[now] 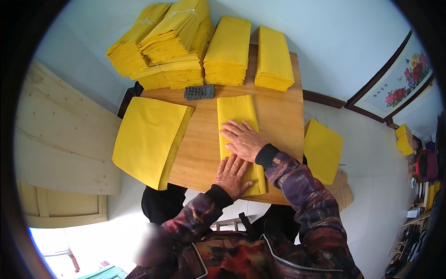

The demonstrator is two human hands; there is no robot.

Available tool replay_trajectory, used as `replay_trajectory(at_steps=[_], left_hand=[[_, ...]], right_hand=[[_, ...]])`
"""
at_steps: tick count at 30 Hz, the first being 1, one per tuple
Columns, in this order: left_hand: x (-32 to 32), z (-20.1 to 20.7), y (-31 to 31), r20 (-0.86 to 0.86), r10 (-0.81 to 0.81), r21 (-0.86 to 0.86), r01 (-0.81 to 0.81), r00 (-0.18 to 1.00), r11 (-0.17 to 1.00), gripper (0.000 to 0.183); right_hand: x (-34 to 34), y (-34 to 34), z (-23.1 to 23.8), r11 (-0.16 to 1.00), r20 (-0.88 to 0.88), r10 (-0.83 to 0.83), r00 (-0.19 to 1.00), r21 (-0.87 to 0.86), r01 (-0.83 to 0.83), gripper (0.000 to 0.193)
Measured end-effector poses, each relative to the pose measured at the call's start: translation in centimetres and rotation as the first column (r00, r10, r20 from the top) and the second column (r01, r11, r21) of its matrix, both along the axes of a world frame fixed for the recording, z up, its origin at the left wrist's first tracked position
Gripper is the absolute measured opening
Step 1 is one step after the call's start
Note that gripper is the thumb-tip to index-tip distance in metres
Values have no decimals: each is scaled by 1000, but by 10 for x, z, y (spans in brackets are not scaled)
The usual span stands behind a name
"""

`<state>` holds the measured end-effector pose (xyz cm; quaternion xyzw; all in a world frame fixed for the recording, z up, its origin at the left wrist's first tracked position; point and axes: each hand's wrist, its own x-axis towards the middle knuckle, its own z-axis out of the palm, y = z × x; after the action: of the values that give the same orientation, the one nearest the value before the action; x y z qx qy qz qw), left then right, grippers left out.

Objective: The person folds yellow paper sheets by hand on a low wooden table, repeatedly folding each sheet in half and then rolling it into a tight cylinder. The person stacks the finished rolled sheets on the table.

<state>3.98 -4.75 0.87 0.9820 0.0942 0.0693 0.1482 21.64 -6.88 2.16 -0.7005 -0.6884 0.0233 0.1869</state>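
Observation:
A long folded yellow paper point(238, 108) lies lengthwise in front of me on the wooden table point(200, 144). My right hand point(241, 138) rests flat across its middle, fingers stretched toward the left. Just below and touching it, my left hand point(232, 176) presses on the paper's nearer part with its fingers extended and slightly spread. Neither hand grips anything. To the left is a stack of wide, unfolded yellow paper sheets point(148, 135), reaching over the table's left front edge.
Tied bundles of folded yellow paper point(172, 32) are piled at the back left. Beside them stand two loose stacks, one in the middle point(227, 46) and one farther right point(274, 58). A dark grey textured block point(199, 92) sits before them. More yellow paper point(324, 151) is right of the table.

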Motion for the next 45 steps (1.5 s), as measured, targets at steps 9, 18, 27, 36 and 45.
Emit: replay_trajectory(at_steps=[9,18,27,36,45], left_hand=[[0,9,0,15,-1,18,1,1000,1000,73],[0,5,-2,40,6,26,-7,999,1000,72],[-1,-8,-1,73,-8,71,3,997,998,71],[-49,10,-8,-50,-179,-26,177,983,984,69],[-113,7,4,188,386,-638,-186,903,747,33]], right_hand=[[46,48,-4,963,40,-22,999,-267,31,63],[61,70,8,975,-86,-193,977,-128,182,60],[-24,-126,9,838,-467,-432,772,109,535,25],[-144,-215,2,850,-840,-453,297,-307,427,27],[-157,-190,-20,908,-870,-267,-414,-372,195,33]])
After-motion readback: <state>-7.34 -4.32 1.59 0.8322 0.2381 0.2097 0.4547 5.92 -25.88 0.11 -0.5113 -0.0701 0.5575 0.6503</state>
